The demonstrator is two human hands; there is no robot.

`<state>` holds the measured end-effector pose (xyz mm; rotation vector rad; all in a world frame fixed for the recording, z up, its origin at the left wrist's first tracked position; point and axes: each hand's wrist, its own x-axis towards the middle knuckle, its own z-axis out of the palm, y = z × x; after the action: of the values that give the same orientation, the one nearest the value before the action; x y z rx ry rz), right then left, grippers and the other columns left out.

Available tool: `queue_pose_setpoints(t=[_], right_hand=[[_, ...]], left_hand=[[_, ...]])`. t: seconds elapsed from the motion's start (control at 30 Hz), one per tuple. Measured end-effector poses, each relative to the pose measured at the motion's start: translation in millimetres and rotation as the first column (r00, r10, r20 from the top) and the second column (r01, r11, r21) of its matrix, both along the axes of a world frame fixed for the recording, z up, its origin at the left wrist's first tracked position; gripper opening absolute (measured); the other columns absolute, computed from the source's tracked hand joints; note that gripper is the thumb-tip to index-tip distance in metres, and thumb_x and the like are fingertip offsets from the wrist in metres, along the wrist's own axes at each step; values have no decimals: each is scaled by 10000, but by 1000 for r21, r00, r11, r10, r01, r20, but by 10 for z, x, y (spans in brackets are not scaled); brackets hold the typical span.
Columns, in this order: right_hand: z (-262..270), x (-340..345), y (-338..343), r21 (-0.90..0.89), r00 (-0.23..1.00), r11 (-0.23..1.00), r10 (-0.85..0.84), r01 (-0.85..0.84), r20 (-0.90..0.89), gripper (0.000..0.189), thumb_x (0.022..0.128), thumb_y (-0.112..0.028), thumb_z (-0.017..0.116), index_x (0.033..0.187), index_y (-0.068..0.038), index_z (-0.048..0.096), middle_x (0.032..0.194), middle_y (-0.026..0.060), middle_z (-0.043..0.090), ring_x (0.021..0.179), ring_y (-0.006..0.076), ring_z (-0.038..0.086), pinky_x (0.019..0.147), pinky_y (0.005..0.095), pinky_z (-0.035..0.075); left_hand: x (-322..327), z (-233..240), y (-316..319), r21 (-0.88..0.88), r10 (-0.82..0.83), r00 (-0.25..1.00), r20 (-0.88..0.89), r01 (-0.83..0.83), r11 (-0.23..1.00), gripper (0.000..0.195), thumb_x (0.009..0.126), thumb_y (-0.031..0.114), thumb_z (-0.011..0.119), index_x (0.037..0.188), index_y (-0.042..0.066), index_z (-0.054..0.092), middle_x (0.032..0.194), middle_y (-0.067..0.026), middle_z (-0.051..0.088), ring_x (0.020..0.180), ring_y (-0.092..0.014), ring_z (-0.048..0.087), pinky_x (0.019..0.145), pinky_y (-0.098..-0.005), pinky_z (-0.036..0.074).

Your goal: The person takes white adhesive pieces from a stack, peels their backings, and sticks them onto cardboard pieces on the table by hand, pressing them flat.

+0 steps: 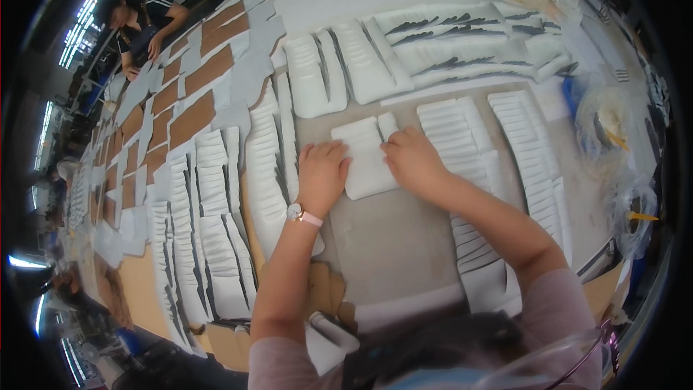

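Note:
Before me on the grey work surface (395, 244) lies a folded white padded piece (368, 160) with a narrow flap along its right side. My left hand (323, 173), with a watch at the wrist, rests at its left edge, thumb on the white material. The fingertips of my right hand (414, 160) touch the piece near the narrow flap; whether they pinch it I cannot tell. Overlapping rows of similar white folded pieces (446, 124) are to the right of the piece, and another row (265, 157) runs just left of my left hand.
More white pieces with dark edges (449, 38) lie at the back. Brown and pale flat sheets (208, 73) cover the left side, where another person (143, 27) stands. Clear plastic bags (606, 119) and yellow-handled tools (642, 216) are at the right. Rows of folded pieces (219, 227) stand nearer left.

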<state>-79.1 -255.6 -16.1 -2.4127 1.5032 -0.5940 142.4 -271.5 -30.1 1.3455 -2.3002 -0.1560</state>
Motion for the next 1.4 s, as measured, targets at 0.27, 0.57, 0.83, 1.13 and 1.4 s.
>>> queue_pose_setpoints(t=[0.27,0.57,0.83,1.13,1.4], right_hand=[[71,-130,468,-121,983,977,164,-174,-87,362,810,-231,726,1098,-15,694,1154,134,612,1131,297,527,982,400,411],[-40,-210,504,-47,961,970,231,-241,-155,321,824,-103,612,1120,-4,686,1264,195,606,1228,337,531,1062,418,403],[-60,-221,508,-165,954,948,243,-272,-178,289,780,-94,608,1040,8,684,1154,173,658,1142,315,595,1002,401,457],[-104,-221,506,-218,960,940,229,-261,-164,243,763,-87,613,980,5,674,1130,169,665,1107,312,619,974,396,483],[-41,-192,504,-203,957,942,233,-267,-173,302,747,-83,627,1029,14,671,1152,175,650,1117,310,608,975,402,482]], left_hand=[[34,-13,-37,45,5,999,-37,-4,999,199,849,137,676,1035,67,694,1144,-79,695,1036,-281,628,1012,-450,398],[17,9,-63,68,32,999,-44,-29,997,242,858,112,656,1094,59,667,1114,-103,695,1024,-294,635,1000,-458,417],[30,16,-78,61,15,1000,-2,-15,998,222,867,120,647,1078,60,677,1147,-87,685,1061,-282,623,1004,-467,414],[34,3,-76,61,5,1000,29,-6,998,243,871,129,645,1105,72,680,1163,-80,682,1067,-275,624,1013,-465,412],[21,66,-83,47,-3,1000,17,2,999,265,863,121,655,1122,72,677,1150,-86,687,1054,-284,629,1002,-457,426]])
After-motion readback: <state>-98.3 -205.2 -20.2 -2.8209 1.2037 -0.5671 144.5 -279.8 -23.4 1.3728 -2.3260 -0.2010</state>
